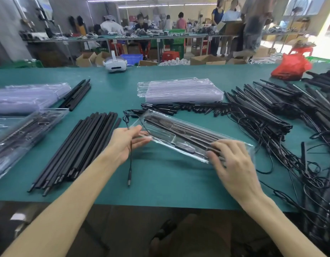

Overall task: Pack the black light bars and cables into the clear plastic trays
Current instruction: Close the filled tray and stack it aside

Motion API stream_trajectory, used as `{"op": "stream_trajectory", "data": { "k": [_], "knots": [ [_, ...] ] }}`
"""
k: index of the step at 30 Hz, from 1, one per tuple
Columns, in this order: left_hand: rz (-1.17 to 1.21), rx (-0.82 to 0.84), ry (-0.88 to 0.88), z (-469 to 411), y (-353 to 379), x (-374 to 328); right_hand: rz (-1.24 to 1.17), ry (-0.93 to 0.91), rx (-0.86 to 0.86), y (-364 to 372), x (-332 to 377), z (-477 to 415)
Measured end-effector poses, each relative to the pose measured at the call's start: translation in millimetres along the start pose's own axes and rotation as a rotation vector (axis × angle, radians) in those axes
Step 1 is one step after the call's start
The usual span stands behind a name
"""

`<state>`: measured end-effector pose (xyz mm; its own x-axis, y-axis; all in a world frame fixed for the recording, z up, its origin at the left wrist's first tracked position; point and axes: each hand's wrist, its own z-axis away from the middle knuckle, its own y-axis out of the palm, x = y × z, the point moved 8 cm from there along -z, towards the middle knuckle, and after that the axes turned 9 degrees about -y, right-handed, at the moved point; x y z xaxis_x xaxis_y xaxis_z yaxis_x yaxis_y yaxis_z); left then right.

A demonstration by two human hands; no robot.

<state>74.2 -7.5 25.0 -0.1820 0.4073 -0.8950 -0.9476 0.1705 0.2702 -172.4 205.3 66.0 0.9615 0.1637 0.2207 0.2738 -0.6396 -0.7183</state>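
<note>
Tray (166, 135), clear, black bars (190, 129) inside: left hand (126, 142) pinches left end, right hand (232, 164) grips right end. Cable (131, 164) hangs across left palm. Loose bars (77, 151) left; tray stack (180, 89) behind; green table (169, 179).

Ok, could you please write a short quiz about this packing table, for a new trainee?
1. True or false: the middle tray already holds bars.
2. What stands at the far edge of the table? A) white headset B) kettle C) printer
3. Fill in: the straight cable passes the ___ hand.
Key: 1 true; 2 A; 3 left hand.
</note>
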Motion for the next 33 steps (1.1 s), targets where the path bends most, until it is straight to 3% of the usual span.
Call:
{"op": "stream_trajectory", "data": {
  "k": [4, 6, 8, 10, 12, 16, 23, 26, 29, 33],
  "knots": [
    [0.046, -0.007, 0.032, -2.6, -13.5, -19.0, -0.114, 0.374, -0.057, -24.2, -40.6, 8.4],
    [0.072, 0.000, 0.030, -4.6, -17.0, -25.1, -0.320, 0.602, -0.074, -27.8, -58.0, 16.9],
    [0.083, 0.020, 0.021, -5.8, -16.4, -28.6, -0.762, 0.831, -0.117, -25.2, -62.5, 22.7],
    [0.066, 0.044, 0.013, -7.0, -13.5, -29.5, -1.307, 0.937, -0.088, -14.9, -50.7, 20.6],
    [0.061, 0.054, 0.010, -9.2, -10.0, -29.4, -1.522, 0.963, 0.034, -10.6, -32.0, 21.7],
    [0.122, 0.070, 0.011, -12.7, -7.3, -34.5, -1.651, 1.037, 0.107, -0.2, -11.5, 31.4],
    [0.296, 0.307, -0.076, -9.9, 8.0, -29.6, -1.768, 1.095, -0.013, 7.9, 2.2, 31.4],
    [0.208, 0.347, -0.077, -7.5, 13.9, -19.2, -1.817, 1.072, -0.049, 8.0, 12.0, 18.8],
    [0.116, 0.350, -0.061, -8.0, 17.6, -4.0, -1.889, 0.990, -0.075, 1.0, 23.3, -8.6],
    [0.231, 0.387, -0.038, -15.2, 18.0, 6.1, -1.988, 0.849, -0.107, -9.5, 39.6, -58.9]
  ]
}}
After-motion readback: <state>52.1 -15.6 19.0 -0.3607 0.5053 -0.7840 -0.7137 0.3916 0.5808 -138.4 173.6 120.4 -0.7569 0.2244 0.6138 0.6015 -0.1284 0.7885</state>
